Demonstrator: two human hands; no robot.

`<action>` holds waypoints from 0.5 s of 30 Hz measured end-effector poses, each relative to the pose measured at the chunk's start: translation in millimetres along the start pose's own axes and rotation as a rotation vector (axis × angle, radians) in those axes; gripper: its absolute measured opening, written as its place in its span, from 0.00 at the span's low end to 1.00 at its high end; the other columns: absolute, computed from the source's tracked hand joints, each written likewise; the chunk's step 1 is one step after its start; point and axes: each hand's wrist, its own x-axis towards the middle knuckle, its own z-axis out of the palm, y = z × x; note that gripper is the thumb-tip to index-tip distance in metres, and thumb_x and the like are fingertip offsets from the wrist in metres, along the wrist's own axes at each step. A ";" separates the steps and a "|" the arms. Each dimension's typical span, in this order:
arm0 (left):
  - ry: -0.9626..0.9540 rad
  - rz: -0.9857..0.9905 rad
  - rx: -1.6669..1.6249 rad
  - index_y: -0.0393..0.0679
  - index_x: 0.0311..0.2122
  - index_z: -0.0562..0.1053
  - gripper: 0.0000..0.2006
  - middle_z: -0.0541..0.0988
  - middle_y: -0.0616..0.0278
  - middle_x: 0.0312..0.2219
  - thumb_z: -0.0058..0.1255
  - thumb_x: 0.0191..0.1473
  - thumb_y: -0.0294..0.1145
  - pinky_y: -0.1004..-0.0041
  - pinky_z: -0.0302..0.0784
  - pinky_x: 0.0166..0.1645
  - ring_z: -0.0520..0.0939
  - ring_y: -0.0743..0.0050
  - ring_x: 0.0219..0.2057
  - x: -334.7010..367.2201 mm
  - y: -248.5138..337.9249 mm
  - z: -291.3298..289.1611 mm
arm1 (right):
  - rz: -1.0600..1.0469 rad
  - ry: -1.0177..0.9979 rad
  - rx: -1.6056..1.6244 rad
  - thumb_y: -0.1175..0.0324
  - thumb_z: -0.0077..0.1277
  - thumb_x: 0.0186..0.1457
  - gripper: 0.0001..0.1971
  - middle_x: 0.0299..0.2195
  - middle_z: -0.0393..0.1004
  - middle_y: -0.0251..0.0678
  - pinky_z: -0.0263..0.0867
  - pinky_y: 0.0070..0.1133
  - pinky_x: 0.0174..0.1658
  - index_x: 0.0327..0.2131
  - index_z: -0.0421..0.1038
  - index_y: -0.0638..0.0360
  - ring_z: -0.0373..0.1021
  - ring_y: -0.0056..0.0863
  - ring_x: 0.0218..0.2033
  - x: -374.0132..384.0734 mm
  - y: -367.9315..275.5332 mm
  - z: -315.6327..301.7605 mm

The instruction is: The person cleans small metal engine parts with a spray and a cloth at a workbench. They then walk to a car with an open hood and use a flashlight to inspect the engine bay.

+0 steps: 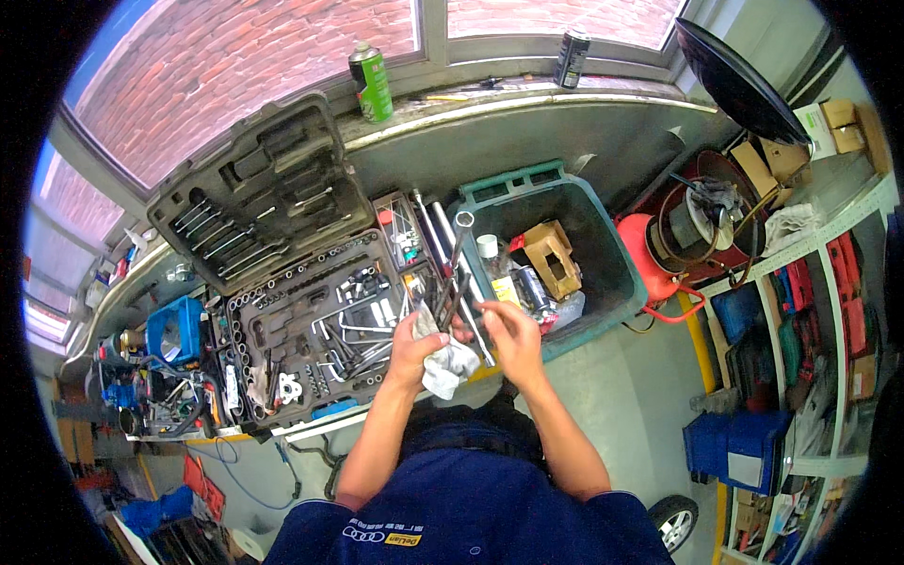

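Observation:
My left hand (412,353) is closed around a crumpled white rag (450,365), in front of the tool case. Dark metal tools (443,297) rise just beyond the rag; whether the hand grips any of them is hard to make out. A wrench with a round socket end (463,220) points up and away from the hands. My right hand (516,341) has its fingers curled and pinched beside a long chrome bar (484,341). What lies between those fingertips is hidden. The open socket set case (311,301), with sockets and hex keys, lies to the left.
A green bin (603,325) with cartons and bottles stands to the right of my hands. Spray cans, one green (371,85) and one black (572,58), stand on the windowsill. A red tank (646,254) and shelves (800,311) are at the right. A blue container (175,331) sits far left.

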 end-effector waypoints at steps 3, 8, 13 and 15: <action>-0.143 -0.048 0.075 0.31 0.49 0.74 0.23 0.83 0.53 0.36 0.60 0.47 0.29 0.61 0.84 0.49 0.87 0.58 0.37 -2.5 6.8 3.7 | 0.337 -0.260 0.426 0.55 0.36 0.76 0.26 0.37 0.77 0.36 0.67 0.18 0.32 0.58 0.71 0.71 0.69 0.17 0.28 24.2 -25.5 2.6; -0.199 -0.144 0.015 0.30 0.49 0.74 0.23 0.83 0.51 0.38 0.58 0.47 0.28 0.63 0.83 0.47 0.86 0.61 0.35 -1.5 9.8 4.1 | 0.428 -0.423 0.383 0.53 0.34 0.76 0.27 0.37 0.78 0.34 0.69 0.19 0.27 0.60 0.70 0.68 0.69 0.18 0.24 31.3 -32.6 -0.2; -0.136 -0.286 -0.007 0.32 0.50 0.74 0.20 0.83 0.50 0.38 0.53 0.53 0.28 0.66 0.84 0.40 0.86 0.63 0.34 3.6 8.5 -4.5 | 0.457 -0.302 0.389 0.57 0.42 0.74 0.20 0.40 0.80 0.37 0.70 0.17 0.27 0.53 0.73 0.66 0.71 0.18 0.25 24.2 -27.2 9.5; -0.032 -0.283 0.003 0.35 0.55 0.73 0.21 0.83 0.53 0.40 0.52 0.56 0.29 0.67 0.83 0.43 0.86 0.62 0.37 7.5 -4.1 -4.3 | 0.416 -0.212 0.315 0.63 0.46 0.72 0.13 0.44 0.81 0.42 0.74 0.21 0.34 0.48 0.72 0.64 0.76 0.22 0.31 26.7 -19.6 17.3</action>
